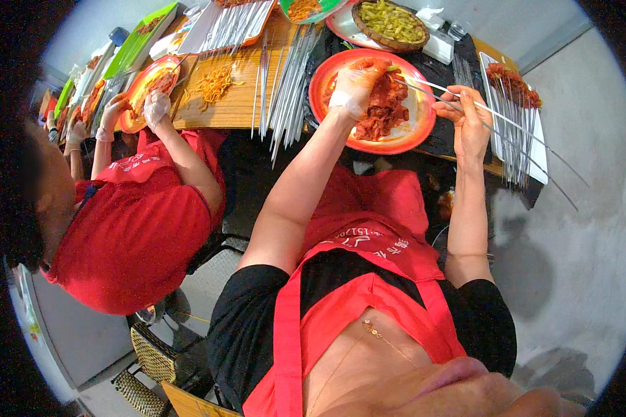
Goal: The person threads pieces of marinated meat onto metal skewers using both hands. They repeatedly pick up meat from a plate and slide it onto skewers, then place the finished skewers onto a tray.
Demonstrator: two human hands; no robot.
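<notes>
Over a round orange-rimmed plate (321, 68) heaped with red-coated raw meat pieces (381, 112), my left hand (359, 86) in a clear plastic glove holds a piece of the meat, with a bit of green beside its fingers. Right of the plate, my bare right hand (467, 117) grips two long metal skewers (532, 136). Their front ends reach over the plate towards my left hand; the other ends stick out to the right. The tips near the meat are partly hidden. A bundle of bare skewers (295, 83) lies left of the plate.
A white tray (540, 161) at the right holds loaded skewers. Behind the plate sits a wicker basket of green peppers (391, 23). Shredded orange food (215, 86) lies on the wooden table (235, 117). At the left, a co-worker in red handles food over another orange plate (130, 125).
</notes>
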